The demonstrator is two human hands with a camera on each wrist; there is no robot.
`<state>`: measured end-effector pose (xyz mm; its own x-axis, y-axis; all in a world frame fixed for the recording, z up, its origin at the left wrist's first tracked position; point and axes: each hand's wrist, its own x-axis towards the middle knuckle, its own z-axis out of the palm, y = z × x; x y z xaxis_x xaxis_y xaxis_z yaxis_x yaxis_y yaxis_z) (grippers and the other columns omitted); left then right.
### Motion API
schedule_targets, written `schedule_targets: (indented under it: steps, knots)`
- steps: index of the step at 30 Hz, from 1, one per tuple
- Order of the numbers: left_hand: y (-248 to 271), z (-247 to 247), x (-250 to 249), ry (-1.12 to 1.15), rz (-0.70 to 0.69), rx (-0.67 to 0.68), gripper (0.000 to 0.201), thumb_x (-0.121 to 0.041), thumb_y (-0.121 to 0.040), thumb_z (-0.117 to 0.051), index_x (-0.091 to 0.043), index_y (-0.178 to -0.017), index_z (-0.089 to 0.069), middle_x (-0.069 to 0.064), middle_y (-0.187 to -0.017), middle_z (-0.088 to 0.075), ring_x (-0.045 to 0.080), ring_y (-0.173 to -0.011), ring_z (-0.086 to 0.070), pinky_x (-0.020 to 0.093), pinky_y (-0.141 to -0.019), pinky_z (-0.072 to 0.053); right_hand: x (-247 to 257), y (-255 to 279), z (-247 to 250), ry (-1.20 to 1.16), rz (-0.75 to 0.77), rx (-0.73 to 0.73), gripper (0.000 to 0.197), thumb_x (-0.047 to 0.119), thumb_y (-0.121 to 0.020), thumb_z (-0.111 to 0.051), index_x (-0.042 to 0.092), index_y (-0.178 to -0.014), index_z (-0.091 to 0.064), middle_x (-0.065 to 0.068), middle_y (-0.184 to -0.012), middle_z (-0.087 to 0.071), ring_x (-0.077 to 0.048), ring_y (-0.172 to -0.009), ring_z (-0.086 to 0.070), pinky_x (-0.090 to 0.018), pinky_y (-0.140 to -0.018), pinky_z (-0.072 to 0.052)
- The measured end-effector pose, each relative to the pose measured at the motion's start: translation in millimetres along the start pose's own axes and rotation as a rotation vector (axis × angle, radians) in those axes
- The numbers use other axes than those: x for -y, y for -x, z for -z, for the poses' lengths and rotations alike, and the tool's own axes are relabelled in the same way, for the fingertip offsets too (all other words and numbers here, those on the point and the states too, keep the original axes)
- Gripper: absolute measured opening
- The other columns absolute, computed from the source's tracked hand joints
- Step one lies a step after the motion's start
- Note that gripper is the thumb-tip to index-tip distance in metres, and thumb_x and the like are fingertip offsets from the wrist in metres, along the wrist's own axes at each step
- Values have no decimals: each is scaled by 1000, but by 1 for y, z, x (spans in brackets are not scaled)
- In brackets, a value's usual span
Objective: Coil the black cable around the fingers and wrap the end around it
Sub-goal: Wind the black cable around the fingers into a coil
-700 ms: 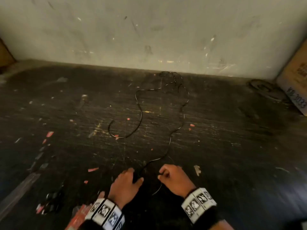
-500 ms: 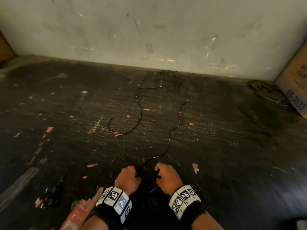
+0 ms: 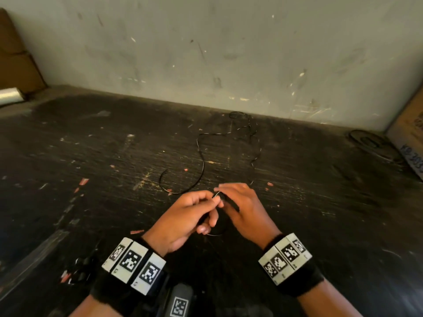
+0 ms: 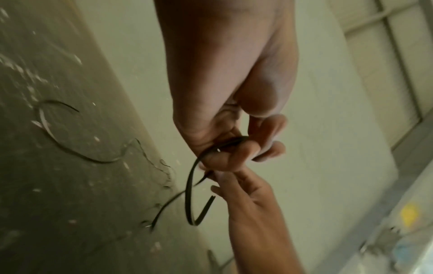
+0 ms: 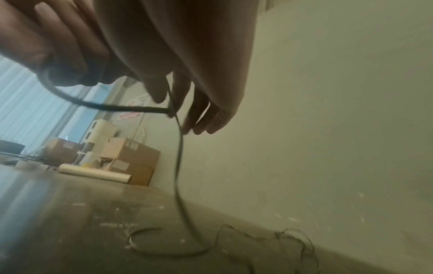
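Note:
A thin black cable snakes over the dark scratched table from a small tangle by the far wall to my hands. Both hands are raised just above the table's near middle, fingertips touching. My left hand curls its fingers round the cable's near part; in the left wrist view the cable runs through the left hand and hangs in a short loop. My right hand pinches the cable between thumb and forefinger, its other fingers straight. From the right hand the cable drops to the table.
A grey wall closes the table's far side. A cardboard box stands at the right with a dark round coil beside it. More cardboard and a pale roll are at the far left. Red scraps litter the table.
Both hands have lifted from the table with the cable's near end and come together. The stretch of cable nearest them now hangs in the air.

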<state>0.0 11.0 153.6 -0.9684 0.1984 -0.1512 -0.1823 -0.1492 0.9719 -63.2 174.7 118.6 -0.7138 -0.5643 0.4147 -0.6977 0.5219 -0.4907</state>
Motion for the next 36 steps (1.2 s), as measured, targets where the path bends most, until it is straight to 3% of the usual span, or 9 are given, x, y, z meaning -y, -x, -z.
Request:
schedule_targets:
  steps: [2, 4, 8, 13, 17, 20, 24, 30, 36]
  knots:
    - [8, 0, -14, 89, -8, 47, 21, -24, -90, -52, -6, -88, -62, 5, -53, -54, 8, -36, -39, 25, -48, -33, 5, -6, 11, -7, 2, -41, 26, 30, -95, -42, 16, -101, -63, -1, -92, -69, -14, -84, -64, -39, -76, -52]
    - [15, -1, -24, 167, -39, 85, 21, -24, -89, -51, -6, -86, -62, 5, -52, -54, 11, -39, -43, 28, -51, -36, 5, -10, 24, -10, -67, -72, 20, 26, -97, -43, 18, -96, -62, 3, -84, -68, -7, -70, -64, -33, -64, -55]
    - [24, -4, -29, 367, -54, 123, 20, -22, -91, -49, -8, -83, -60, 5, -51, -55, 12, -40, -46, 27, -50, -41, 4, -12, 36, -8, -217, -76, 17, 22, -97, -44, 18, -99, -61, 6, -83, -67, -3, -76, -65, -24, -70, -55]
    - [30, -9, -33, 515, -11, 206, 23, -24, -96, -43, -7, -92, -57, 8, -56, -59, 7, -29, -43, 17, -32, -36, 15, -8, 42, -158, -386, -37, 18, 20, -98, -44, 18, -94, -61, 0, -78, -69, -7, -73, -68, -25, -72, -55]
    - [34, -16, -34, 509, -10, 281, 23, -25, -96, -43, -7, -95, -57, 10, -61, -63, 14, -38, -55, 20, -35, -41, 19, -9, 53, -281, -547, -49, 21, 17, -99, -41, 14, -91, -60, -4, -74, -72, -9, -67, -69, -21, -66, -53]
    - [34, -22, -35, 478, 3, 308, 23, -24, -96, -42, -7, -90, -57, 12, -62, -65, 16, -38, -59, 22, -36, -46, 16, -12, 62, -301, -616, -72, 22, 14, -100, -40, 11, -91, -60, -6, -73, -72, -13, -68, -68, -24, -67, -54]
    - [34, -27, -39, 504, -8, 281, 23, -21, -94, -43, -6, -90, -59, 14, -62, -64, 18, -39, -59, 23, -37, -46, 18, -12, 70, -210, -530, -55, 18, 19, -99, -41, 16, -94, -59, -3, -77, -70, -10, -72, -68, -20, -67, -51]
    - [34, -25, -41, 511, -26, 354, 30, -20, -93, -40, -8, -88, -67, 15, -67, -66, 19, -42, -60, 24, -39, -42, 23, -9, 75, -6, -303, -110, 17, 21, -98, -43, 18, -99, -59, 0, -77, -66, -11, -72, -67, -33, -70, -58]
    - [40, -29, -45, 420, -94, 353, 29, -22, -95, -43, -9, -97, -68, 15, -67, -66, 15, -36, -55, 21, -34, -36, 24, -13, 79, 54, -193, -105, 18, 20, -98, -41, 17, -100, -59, 2, -76, -65, -9, -71, -65, -34, -68, -57]
